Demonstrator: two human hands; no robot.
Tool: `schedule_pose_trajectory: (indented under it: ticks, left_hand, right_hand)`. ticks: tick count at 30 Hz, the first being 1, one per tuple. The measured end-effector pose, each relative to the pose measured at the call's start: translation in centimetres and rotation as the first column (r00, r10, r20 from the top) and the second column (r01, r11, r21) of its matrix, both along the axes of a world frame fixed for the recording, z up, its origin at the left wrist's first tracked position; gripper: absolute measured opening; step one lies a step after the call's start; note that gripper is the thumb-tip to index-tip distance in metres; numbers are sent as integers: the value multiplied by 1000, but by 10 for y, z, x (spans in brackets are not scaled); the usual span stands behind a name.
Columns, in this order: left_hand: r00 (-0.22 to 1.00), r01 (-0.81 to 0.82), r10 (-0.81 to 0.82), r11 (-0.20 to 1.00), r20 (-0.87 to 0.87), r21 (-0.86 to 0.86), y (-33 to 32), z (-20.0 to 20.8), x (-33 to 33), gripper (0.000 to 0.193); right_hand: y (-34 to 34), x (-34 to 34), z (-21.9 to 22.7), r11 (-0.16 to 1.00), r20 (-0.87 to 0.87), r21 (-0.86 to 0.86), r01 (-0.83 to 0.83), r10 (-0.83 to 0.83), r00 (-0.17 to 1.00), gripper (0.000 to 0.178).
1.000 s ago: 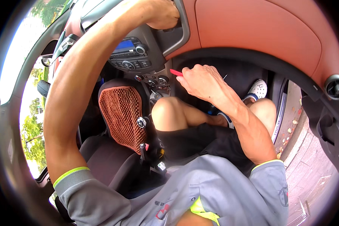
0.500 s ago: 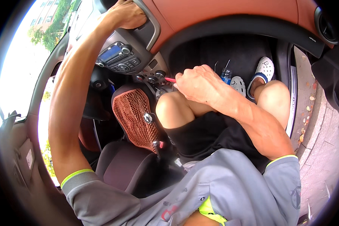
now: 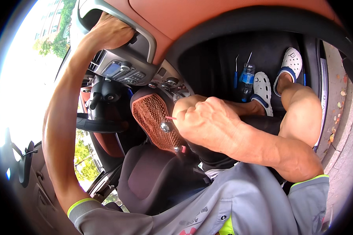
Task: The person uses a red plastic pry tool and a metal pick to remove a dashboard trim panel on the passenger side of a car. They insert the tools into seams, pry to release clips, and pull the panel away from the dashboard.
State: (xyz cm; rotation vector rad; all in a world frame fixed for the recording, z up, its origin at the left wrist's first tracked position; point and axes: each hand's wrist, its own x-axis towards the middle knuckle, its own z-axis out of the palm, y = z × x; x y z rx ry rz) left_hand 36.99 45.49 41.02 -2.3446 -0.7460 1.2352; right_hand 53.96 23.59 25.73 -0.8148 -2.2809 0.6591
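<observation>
My left hand (image 3: 113, 32) reaches into the upper middle of the dashboard, at a recess framed by silver trim (image 3: 150, 36). Its fingers are bent down into the dark opening, so their tips are hidden. Over my knee, my right hand (image 3: 208, 121) is closed in a fist, back of the hand upward. From the thumb side of that fist sticks out a thin red rod (image 3: 170, 118); the rest of it is hidden in the palm. Below the recess sits the radio panel (image 3: 123, 71), with round climate knobs (image 3: 171, 81) beneath.
A gear knob (image 3: 166, 127) stands beside a beaded seat cover (image 3: 155, 119) to the left of my knee. On the footwell floor lie a blue-handled hooked pick (image 3: 235, 78) and a water bottle (image 3: 247, 80) by my white clogs (image 3: 262, 88). The steering wheel (image 3: 96, 123) is at left.
My right hand with the red rod has come back from the climate knobs toward my lap. My left hand remains at the dashboard recess. The view has shifted, showing more of the footwell.
</observation>
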Motion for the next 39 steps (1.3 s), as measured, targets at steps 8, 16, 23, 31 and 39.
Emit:
schedule_pose_trajectory:
  ticks: [8, 16, 23, 31, 39]
  left_hand:
    - [995, 86, -85, 996, -54, 23, 18, -5, -20, 30]
    - [989, 143, -142, 989, 33, -21, 10, 3, -10, 30]
    - [993, 95, -96, 995, 75, 17, 9, -6, -12, 29]
    - [991, 48, -51, 998, 124, 29, 7, -2, -15, 30]
    - [969, 33, -39, 999, 245, 28, 8, -7, -23, 31]
  right_hand:
    - [-12, -1, 8, 988, 20, -14, -153, 153, 988, 6]
    - [-1, -5, -17, 999, 37, 50, 17, -19, 999, 8]
    - [11, 1, -14, 1000, 16, 3, -3, 3, 1000, 8]
    - [25, -3, -33, 998, 124, -64, -6, 14, 992, 25]
    - [41, -14, -30, 996, 111, -79, 50, -41, 993, 16]
